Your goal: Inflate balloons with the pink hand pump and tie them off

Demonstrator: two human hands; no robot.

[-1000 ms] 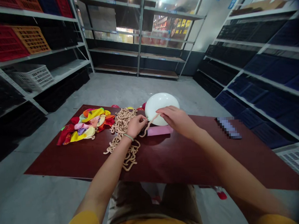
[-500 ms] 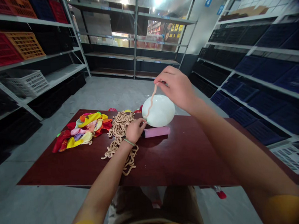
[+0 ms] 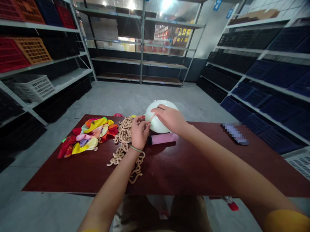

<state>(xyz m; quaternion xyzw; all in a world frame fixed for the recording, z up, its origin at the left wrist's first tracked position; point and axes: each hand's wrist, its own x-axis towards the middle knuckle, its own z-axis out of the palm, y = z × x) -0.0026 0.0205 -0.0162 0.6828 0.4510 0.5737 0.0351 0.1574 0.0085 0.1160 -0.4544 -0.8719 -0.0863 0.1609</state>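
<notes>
An inflated white balloon [image 3: 162, 124] rests on the dark red table [image 3: 173, 163], just behind a pink hand pump [image 3: 163, 138]. My left hand [image 3: 139, 132] is closed at the balloon's neck, pinching it. My right hand [image 3: 169, 118] lies over the front of the balloon, its fingers pinched on a thin beige string [image 3: 152, 116] close to the neck. A pile of beige strings [image 3: 125, 138] lies under and left of my left wrist. Left of that sits a heap of uninflated coloured balloons [image 3: 90, 135].
A blurred flat object [image 3: 235, 133] lies on the table's right side. Metal shelving with red, orange and white crates [image 3: 31, 86] lines the left wall. Dark blue bins [image 3: 272, 75] fill the right shelves. Grey concrete floor surrounds the table.
My right hand, which had lifted the string high above the balloon, has come back down to the neck beside my left hand. The left hand stayed at the neck.
</notes>
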